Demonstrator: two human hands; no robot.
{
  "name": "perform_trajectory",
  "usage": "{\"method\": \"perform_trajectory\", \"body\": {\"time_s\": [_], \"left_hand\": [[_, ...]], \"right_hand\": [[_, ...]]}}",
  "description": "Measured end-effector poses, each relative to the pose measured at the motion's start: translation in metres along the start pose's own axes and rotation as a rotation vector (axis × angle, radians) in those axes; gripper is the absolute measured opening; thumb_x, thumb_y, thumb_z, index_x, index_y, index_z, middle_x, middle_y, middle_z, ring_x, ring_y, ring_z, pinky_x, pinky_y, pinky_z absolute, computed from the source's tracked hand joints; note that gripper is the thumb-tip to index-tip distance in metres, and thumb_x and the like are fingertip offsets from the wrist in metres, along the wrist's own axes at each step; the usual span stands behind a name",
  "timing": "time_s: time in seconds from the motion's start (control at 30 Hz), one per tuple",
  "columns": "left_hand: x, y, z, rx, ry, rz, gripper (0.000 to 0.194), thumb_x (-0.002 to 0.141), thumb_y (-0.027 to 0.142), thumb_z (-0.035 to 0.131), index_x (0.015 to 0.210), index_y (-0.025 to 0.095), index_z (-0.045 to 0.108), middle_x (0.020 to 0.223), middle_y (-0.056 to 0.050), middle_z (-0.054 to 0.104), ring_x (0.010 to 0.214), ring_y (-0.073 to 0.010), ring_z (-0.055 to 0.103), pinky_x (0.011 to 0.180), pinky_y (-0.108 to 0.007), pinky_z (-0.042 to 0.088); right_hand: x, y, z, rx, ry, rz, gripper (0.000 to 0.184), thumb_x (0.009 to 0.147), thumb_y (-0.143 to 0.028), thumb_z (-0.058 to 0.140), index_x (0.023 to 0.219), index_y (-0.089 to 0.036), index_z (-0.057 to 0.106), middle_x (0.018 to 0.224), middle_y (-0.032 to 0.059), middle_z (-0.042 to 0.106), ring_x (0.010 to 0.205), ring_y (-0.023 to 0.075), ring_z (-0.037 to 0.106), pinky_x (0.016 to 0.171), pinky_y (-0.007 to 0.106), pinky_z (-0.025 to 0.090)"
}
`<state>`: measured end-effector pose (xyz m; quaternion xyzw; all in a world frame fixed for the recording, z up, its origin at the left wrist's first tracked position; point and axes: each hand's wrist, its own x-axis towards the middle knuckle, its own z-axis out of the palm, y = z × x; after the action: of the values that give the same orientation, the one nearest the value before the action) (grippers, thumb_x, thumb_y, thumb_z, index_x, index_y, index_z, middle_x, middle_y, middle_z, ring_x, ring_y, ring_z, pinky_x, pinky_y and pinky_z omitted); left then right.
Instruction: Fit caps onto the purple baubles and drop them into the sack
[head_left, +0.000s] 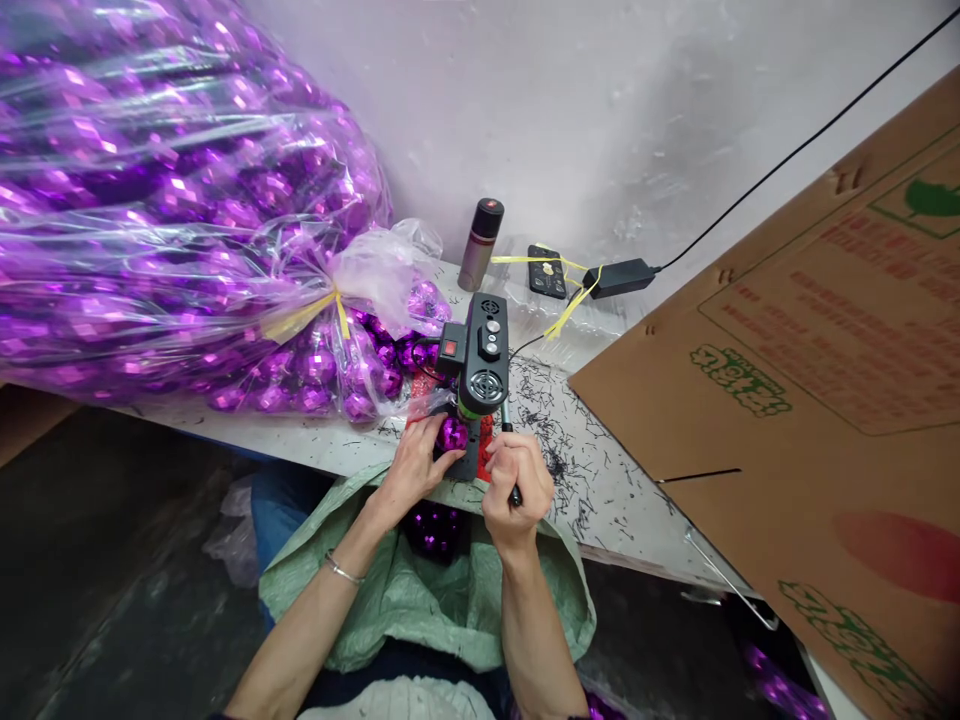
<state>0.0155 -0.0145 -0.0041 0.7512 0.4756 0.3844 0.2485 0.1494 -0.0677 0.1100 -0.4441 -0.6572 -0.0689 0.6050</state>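
My left hand point(416, 455) pinches a shiny purple faceted ball point(452, 434) between thumb and fingers, under the head of a small black bench press point(486, 350). This machine has round vents, silver buttons and a red switch at its side. My right hand point(519, 485) is wrapped round the black grip of the press's lever point(515, 494), to the right of the ball. Below both hands an open green woven sack point(337, 590) spreads over my lap, with purple balls point(435, 530) inside.
A large clear bag point(172, 220) of purple balls, tied with yellow ribbon, fills the left. Behind the press stand a flask point(481, 245), a phone point(547, 272) and a black power adapter point(621, 278). Black bits litter the white table point(622, 500). A cardboard box point(795, 400) leans at right.
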Motion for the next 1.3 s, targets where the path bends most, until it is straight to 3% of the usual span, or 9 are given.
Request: {"method": "perform_trajectory", "body": {"time_s": [0.5, 0.77, 1.3], "left_hand": [[-0.001, -0.007, 0.025, -0.158, 0.102, -0.048, 0.056, 0.091, 0.046, 0.07, 0.138, 0.019, 0.057, 0.134, -0.015, 0.067, 0.128, -0.0313, 0.063, 0.11, -0.049, 0.049], [0.0, -0.006, 0.023, -0.156, 0.08, -0.064, 0.056, 0.089, 0.046, 0.072, 0.137, 0.021, 0.058, 0.133, -0.014, 0.068, 0.126, -0.0313, 0.063, 0.108, -0.049, 0.05], [0.0, -0.008, 0.026, -0.156, 0.098, -0.056, 0.054, 0.089, 0.043, 0.072, 0.137, 0.021, 0.058, 0.134, -0.014, 0.068, 0.127, -0.0315, 0.063, 0.108, -0.049, 0.05]], "right_hand": [[-0.007, 0.002, 0.0, -0.009, 0.009, 0.023, 0.027, 0.097, -0.009, 0.045, 0.076, -0.022, 0.054, 0.069, -0.0003, 0.059, 0.069, 0.014, 0.062, 0.061, 0.027, 0.047], [-0.049, 0.024, 0.015, 0.031, 0.051, 0.018, 0.025, 0.101, -0.017, 0.039, 0.081, -0.022, 0.054, 0.08, 0.0024, 0.061, 0.07, 0.014, 0.061, 0.061, 0.028, 0.05], [-0.058, 0.031, 0.023, 0.048, 0.103, 0.032, 0.03, 0.104, -0.024, 0.036, 0.076, -0.023, 0.048, 0.077, 0.0004, 0.055, 0.066, 0.0139, 0.057, 0.069, 0.034, 0.052]]}}
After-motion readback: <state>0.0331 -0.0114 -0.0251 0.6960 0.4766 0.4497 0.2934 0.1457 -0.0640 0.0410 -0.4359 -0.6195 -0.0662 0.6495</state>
